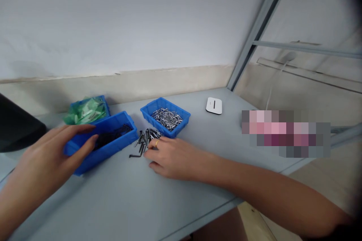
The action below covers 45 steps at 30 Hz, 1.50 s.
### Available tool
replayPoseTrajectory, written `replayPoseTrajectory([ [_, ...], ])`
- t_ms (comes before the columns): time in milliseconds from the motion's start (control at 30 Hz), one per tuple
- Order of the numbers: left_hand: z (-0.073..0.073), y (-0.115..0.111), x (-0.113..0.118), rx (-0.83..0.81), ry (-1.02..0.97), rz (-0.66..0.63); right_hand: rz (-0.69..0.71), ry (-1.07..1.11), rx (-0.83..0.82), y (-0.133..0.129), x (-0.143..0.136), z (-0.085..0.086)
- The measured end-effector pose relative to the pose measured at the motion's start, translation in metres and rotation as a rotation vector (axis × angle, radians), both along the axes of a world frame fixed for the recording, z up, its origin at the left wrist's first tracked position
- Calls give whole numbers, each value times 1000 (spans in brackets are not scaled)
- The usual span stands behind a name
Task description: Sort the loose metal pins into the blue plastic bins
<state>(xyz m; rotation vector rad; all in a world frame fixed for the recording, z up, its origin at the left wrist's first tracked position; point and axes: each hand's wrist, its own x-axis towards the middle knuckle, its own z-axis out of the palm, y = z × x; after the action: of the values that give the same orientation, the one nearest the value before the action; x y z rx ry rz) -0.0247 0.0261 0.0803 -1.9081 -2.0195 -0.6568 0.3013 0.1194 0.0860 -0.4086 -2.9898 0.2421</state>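
My left hand (pixel 56 154) hovers over the near rim of a long blue bin (pixel 98 158), thumb and forefinger apart with nothing visible between them. Dark small parts (pixel 115 133), too blurred to name, lie inside that bin. My right hand (pixel 172 156), a ring on one finger, rests on the table at a loose pile of screws (pixel 147 137). Its fingers are curled and slightly apart, and the hand covers part of the pile. One dark screw or bent piece (pixel 135 155) lies at the pile's near edge. Behind stands a smaller blue bin (pixel 179 130) full of silvery screw-like pieces (pixel 168 118).
A further blue bin (pixel 104 101) holds green plastic bags (pixel 87 111) at the back left. A white square device (pixel 214 105) lies on the grey table (pixel 113 203). At the left looms a black object (pixel 17 128). A metal frame post (pixel 251 45) rises at the right.
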Motion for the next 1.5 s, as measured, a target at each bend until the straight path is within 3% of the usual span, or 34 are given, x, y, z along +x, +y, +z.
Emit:
replayPoseTrajectory([
  [67, 3, -4, 12, 40, 27, -54, -4, 5, -26, -1, 0, 1],
  [167, 2, -15, 35, 63, 25, -399, -13, 17, -42, -3, 0, 0],
  [333, -8, -18, 67, -21, 89, -705, 8, 52, 24, -3, -2, -6],
  [567, -21, -4, 65, -147, 93, -683, 21, 63, 78, -2, -1, -7],
  [1133, -20, -4, 65, -140, -50, -655, 9, 55, 59, -3, 0, -3],
  [1267, -19, -9, 68, -236, -165, -628, 54, 153, 115, -6, -5, -4],
  [1500, -18, -19, 72, -237, -254, -649, 112, 170, 162, -8, -10, -10],
])
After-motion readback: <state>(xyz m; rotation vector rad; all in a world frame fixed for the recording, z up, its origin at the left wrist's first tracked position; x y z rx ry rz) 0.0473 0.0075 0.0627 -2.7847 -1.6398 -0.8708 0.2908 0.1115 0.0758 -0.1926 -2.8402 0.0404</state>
